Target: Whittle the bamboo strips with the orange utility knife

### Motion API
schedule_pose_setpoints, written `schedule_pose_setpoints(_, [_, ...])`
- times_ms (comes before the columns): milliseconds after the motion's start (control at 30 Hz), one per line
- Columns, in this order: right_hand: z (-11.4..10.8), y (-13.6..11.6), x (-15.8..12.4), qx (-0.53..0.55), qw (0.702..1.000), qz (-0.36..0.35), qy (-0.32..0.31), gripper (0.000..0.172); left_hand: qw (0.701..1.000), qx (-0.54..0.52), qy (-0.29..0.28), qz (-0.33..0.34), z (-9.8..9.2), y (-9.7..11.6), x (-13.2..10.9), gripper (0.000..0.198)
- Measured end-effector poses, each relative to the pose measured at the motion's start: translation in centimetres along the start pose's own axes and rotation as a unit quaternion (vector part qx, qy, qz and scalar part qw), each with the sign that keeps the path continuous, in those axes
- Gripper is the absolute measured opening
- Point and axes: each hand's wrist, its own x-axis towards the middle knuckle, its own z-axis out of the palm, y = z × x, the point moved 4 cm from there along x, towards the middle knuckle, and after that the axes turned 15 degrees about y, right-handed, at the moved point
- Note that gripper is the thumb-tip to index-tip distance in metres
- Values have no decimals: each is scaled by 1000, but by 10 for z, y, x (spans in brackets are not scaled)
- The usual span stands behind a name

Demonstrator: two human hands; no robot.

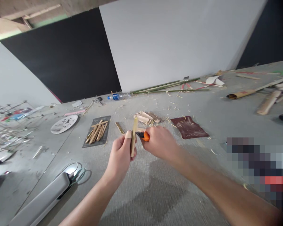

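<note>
I log one bamboo strip [133, 138], upright above the floor [155, 194]; left hand [120, 157] grip clamped on it; right hand [159, 142] grip closed round one orange knife [143, 135], blade at the strip; one grey sheet [97, 131] and one brown sheet [190, 127] beyond.

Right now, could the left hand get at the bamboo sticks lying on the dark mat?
Probably yes: the bamboo sticks lie just beyond the left hand with bare floor between. But its fingers are closed around a bamboo strip, so it is not free to take them.
</note>
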Motion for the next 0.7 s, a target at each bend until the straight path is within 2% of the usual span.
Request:
schedule_pose_setpoints(133, [-2, -4, 0, -24, 1000, 10, -8, 19, 1000, -7, -8, 13, -2, 3, 0, 54])
schedule_pose_setpoints(200, [-1, 3, 5, -38, 999, 27, -10, 19, 1000, -11, -12, 11, -1, 2, -5, 55])
schedule_pose_setpoints(333, [-3, 47, 26, -80, 991, 110, 6, 30, 997, -3, -71, -30, 17, -8, -30, 62])
schedule_pose_setpoints(400, [-7, 68, 33, -100, 984, 142, 34, 33, 989, -18, -111, -99, 28, -17, -41, 60])
schedule_pose_setpoints(467, [-12, 75, 36, -108, 982, 140, 63, 33, 989, -48, -76, -120, 29, -20, -40, 57])
schedule_pose_setpoints(567, [-17, 61, 31, -99, 985, 86, 111, 26, 992, -61, -23, -104, 19, -17, -27, 52])
schedule_pose_setpoints(700, [-27, 33, 18, -85, 977, 6, 195, 13, 994, -59, -6, -91, 7, -7, -16, 47])
